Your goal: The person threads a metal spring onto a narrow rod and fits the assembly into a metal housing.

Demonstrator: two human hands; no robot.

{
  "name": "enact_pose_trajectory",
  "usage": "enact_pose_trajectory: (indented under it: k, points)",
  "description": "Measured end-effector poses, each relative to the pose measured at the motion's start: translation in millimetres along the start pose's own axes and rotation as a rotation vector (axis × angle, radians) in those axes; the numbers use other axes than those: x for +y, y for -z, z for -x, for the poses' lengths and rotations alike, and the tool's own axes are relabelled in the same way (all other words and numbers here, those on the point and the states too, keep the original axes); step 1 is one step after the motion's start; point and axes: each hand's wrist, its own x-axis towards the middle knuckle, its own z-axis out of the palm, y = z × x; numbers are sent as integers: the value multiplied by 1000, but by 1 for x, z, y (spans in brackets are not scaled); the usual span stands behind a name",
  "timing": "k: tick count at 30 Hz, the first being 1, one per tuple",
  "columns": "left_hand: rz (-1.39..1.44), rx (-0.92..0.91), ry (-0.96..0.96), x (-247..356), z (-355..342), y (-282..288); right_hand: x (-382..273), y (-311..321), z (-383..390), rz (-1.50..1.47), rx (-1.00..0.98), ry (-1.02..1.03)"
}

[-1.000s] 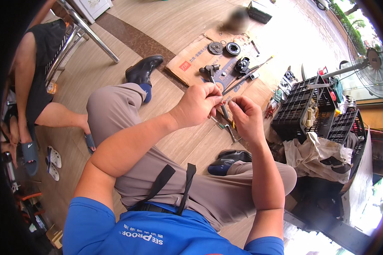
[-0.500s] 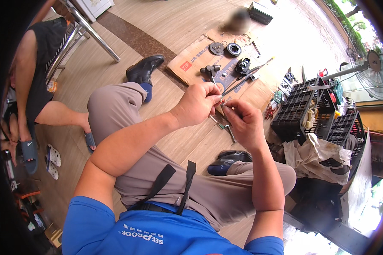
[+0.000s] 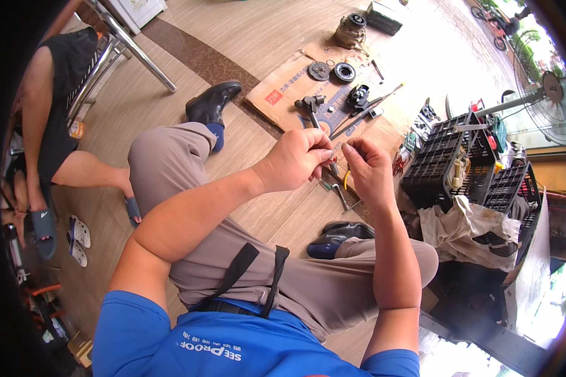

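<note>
My left hand (image 3: pixel 297 158) and my right hand (image 3: pixel 366 168) are raised together above my knees, fingertips nearly touching. Both pinch a small part (image 3: pixel 333 164) between them; it is mostly hidden by the fingers, and I cannot tell what it is. Below the hands, pliers with red handles (image 3: pixel 334 188) lie on the wooden floor. A sheet of cardboard (image 3: pixel 283 88) beyond my hands carries a hammer (image 3: pixel 310 105), a dark mechanical part (image 3: pixel 358 97) and long thin tools (image 3: pixel 365 112).
Two round discs (image 3: pixel 333 71) and a wound coil (image 3: pixel 349 30) lie at the cardboard's far end. Black plastic crates (image 3: pixel 446 162) with tools and a pale cloth (image 3: pixel 465 226) stand at right. A standing fan (image 3: pixel 556 94) is far right. Another person (image 3: pixel 44 119) sits at left by a metal-legged table (image 3: pixel 138 50).
My hands stay together over my lap; the fingers have shifted slightly on the small part. The head view has tilted a little.
</note>
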Motion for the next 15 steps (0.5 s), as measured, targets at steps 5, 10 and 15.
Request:
enact_pose_trajectory:
  k: [5, 10, 15]
  points:
    - [114, 89, -2, 1, -5, 9, 6, -1, 3, -186, -101, -245]
    - [142, 145, 36, 4, -6, 11, 9, 2, 3, -221, -121, -334]
    - [127, 140, 48, 1, -6, 9, 1, -4, 6, -144, 105, -177]
